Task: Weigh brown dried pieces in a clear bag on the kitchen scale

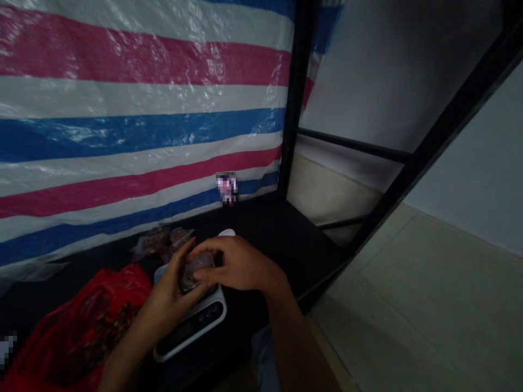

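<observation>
Small bag (195, 270) between both hands

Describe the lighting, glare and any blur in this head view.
Head view: dim overall, the black table nearly featureless; glare patches glint on the striped tarp; both hands, left and right, look soft over the small bag on the scale.

Both hands meet low at centre. The left hand (169, 291) reaches in from 7 o'clock, fingers curled closed; the right hand (235, 265) comes from 5 o'clock, palm down, fingers bent.
</observation>
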Demonstrator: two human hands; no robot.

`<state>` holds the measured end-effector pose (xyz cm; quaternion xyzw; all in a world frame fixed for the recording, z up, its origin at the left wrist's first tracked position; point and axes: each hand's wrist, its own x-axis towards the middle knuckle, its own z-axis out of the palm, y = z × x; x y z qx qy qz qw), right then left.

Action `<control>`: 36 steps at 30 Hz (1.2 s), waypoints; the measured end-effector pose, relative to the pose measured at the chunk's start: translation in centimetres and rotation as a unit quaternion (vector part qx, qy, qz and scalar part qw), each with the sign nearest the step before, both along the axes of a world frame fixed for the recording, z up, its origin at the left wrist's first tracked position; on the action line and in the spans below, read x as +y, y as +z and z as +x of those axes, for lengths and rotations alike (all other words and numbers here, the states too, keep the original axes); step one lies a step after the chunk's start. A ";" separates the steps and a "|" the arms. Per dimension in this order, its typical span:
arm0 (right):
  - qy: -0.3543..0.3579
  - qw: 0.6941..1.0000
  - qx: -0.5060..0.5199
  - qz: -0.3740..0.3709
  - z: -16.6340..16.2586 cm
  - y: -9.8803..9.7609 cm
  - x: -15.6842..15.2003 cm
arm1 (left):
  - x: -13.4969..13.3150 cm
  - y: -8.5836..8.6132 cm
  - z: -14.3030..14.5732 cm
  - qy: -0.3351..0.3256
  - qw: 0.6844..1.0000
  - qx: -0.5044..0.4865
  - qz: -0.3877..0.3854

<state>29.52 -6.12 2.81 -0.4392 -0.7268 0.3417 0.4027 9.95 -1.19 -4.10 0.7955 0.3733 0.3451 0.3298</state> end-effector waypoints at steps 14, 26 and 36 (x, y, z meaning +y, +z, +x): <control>0.017 0.998 0.064 -0.013 -2.8 -0.7 1.3 | -0.6 1.5 -3.2 -0.005 1.000 0.010 -0.011; 0.019 0.997 0.066 -0.023 -3.3 -2.4 2.8 | -0.9 2.3 -6.7 0.057 0.998 0.035 0.014; -0.037 0.998 -0.051 0.030 -5.1 -2.7 3.4 | -0.7 2.4 -8.1 0.078 0.997 -0.003 -0.019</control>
